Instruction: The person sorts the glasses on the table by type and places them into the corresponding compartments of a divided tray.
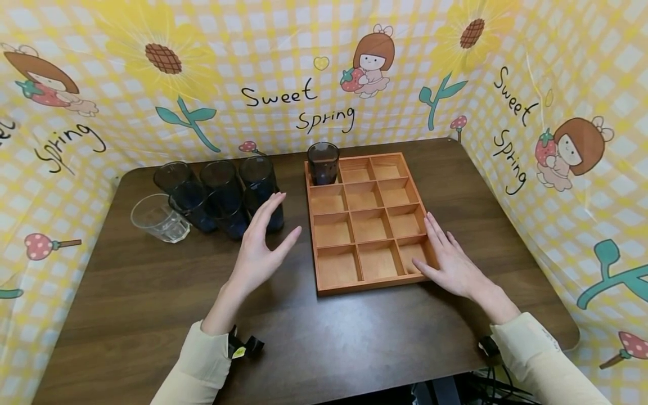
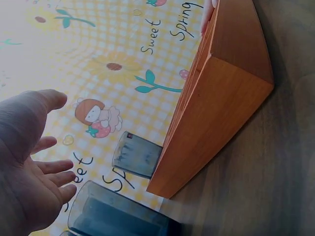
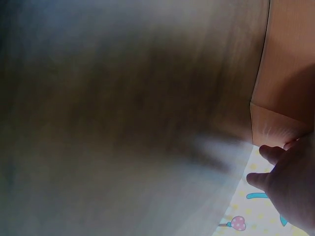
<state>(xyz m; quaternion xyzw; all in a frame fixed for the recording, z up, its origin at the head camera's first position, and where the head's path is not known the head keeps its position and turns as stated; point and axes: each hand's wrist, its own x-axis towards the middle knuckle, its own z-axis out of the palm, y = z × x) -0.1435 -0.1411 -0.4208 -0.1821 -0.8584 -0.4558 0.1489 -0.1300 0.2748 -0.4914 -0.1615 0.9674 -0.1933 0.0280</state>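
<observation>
A wooden compartment tray [image 1: 374, 289] lies on the table, with a dark tinted glass [image 1: 324, 163] upright in its back left compartment. My right hand [image 1: 453, 264] rests at the tray's front right corner, fingers along the outer side and thumb over the nearest compartment. Left of the tray, my left hand [image 1: 255, 256] is held with thumb and fingers spread and nothing between them. Its fingertips overlap the nearest of several dark blue glasses [image 1: 220, 183] in the head view. In the left wrist view, the hand [image 2: 29, 162] appears above a blue glass [image 2: 123, 216], palm bare.
A clear glass [image 1: 162, 219] stands at the left end of the blue group. The brown table [image 1: 152, 315] meets a yellow checked cloth [image 1: 283, 50] at the back and sides. Black cables [image 1: 498, 388] hang below the front edge at the right.
</observation>
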